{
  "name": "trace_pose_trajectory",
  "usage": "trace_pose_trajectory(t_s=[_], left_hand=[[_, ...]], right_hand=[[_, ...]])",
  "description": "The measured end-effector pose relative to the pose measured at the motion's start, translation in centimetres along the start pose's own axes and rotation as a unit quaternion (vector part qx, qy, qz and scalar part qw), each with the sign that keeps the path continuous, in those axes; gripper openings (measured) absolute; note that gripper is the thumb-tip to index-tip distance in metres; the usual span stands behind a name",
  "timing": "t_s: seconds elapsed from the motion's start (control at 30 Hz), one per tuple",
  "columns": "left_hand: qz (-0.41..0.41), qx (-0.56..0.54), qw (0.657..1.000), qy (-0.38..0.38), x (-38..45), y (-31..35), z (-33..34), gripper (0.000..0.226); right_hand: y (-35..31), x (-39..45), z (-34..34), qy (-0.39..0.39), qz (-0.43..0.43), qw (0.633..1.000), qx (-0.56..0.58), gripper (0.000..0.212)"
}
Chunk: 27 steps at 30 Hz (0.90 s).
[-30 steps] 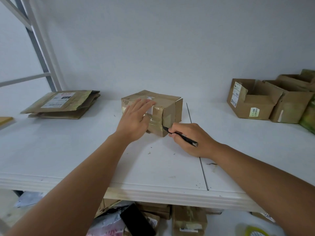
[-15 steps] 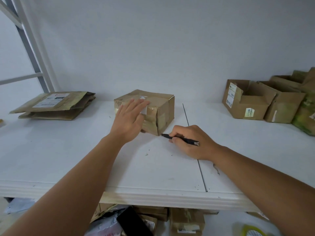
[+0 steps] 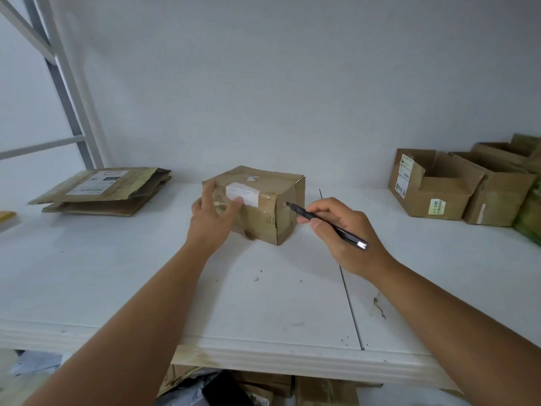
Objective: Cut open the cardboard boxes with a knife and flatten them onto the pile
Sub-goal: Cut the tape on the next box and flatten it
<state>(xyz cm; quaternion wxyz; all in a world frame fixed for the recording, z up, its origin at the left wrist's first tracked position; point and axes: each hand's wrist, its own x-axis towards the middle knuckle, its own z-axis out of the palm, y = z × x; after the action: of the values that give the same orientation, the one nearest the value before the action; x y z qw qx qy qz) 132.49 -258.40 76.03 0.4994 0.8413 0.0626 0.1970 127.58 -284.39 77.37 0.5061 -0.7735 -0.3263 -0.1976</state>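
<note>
Box [image 3: 260, 206] partly hidden behind spread left fingers [image 3: 234, 205]; right fingers [image 3: 314, 222] pinch knife [image 3: 325, 222].

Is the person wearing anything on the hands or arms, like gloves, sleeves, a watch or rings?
No. The left hand and the right hand are bare, without gloves. Both forearms are uncovered as far as the view shows, with no sleeves, watch, bracelet or rings visible.

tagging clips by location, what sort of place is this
Probably a storeroom or packing area: a white shelf on a metal rack frame holds a pile of flattened cardboard, opened boxes wait at right, and more boxes sit below.
</note>
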Motion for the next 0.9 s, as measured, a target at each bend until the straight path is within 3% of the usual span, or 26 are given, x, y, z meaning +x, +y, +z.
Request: trace_pose_trajectory(t_s=[0.23, 0.33, 0.4, 0.5, 0.63, 0.8, 0.9], left_hand=[[0.051, 0.075, 0.995, 0.026, -1.0, 0.6, 0.6, 0.04], [0.102, 0.114, 0.984, 0.087, -1.4, 1.0, 0.9, 0.038], [0.145, 0.075, 0.98, 0.112, -2.0, 1.7, 0.9, 0.042], [0.206, -0.027, 0.976, 0.07, -3.2, 2.7, 0.8, 0.038], [0.177, -0.2, 0.963, -0.046, -4.2, 4.0, 0.8, 0.045], [0.163, -0.247, 0.939, -0.177, -3.9, 3.9, 1.2, 0.053], [0.159, -0.265, 0.928, -0.21, -3.6, 3.6, 1.2, 0.054]], right_hand=[[0.1, 0.0, 0.7, -0.039, 0.0, 0.999, -0.037, 0.021], [0.0, 0.0, 0.9, -0.035, -0.001, 0.999, -0.033, 0.017], [-0.1, 0.1, 1.0, -0.03, 0.006, 1.0, -0.005, 0.014], [-0.4, 0.3, 0.9, -0.035, 0.027, 0.997, 0.071, 0.015], [-0.6, 0.6, 1.0, -0.041, 0.028, 0.988, 0.149, 0.017], [-0.8, 0.8, 1.3, -0.052, 0.025, 0.985, 0.162, 0.017], [-0.7, 0.7, 1.4, -0.046, 0.026, 0.985, 0.163, 0.019]])
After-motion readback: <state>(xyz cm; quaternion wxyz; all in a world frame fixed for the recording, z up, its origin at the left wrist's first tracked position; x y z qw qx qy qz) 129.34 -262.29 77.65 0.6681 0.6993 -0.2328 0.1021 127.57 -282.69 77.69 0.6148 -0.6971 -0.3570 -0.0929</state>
